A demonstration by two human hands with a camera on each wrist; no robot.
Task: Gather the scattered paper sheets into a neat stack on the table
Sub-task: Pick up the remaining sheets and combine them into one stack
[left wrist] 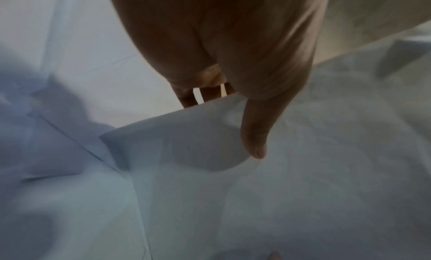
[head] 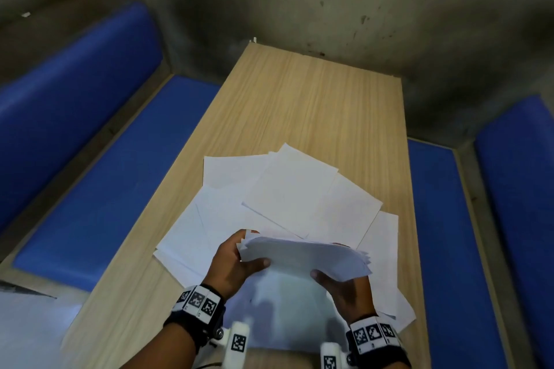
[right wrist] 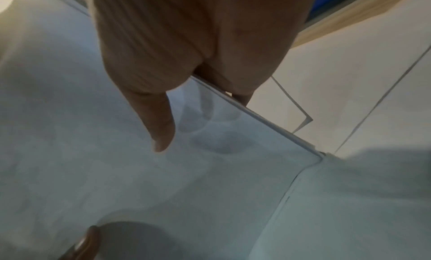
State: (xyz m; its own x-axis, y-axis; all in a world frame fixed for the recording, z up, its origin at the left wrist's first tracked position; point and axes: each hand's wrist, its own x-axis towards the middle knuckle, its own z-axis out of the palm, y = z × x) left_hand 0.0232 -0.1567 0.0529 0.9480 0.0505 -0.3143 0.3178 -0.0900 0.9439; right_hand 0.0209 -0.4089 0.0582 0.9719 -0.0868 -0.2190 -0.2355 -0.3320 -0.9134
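White paper sheets (head: pixel 287 195), light woodgrain table (head: pixel 314 99), blue benches (head: pixel 99 189) (black-and-white checkered wristbands (head: pixel 198 299))

A long wooden table (head: pixel 302 105) with pale grain runs up to a stained, grey concrete wall (head: pixel 344 0). Blue padded bench seats line both sides: one on the left (head: pixel 114 177) with a blue backrest (head: pixel 75 69) above it, another on the right (head: pixel 440 234) with its own backrest (head: pixel 515 177). Light is dim, the upper left corner in shadow.
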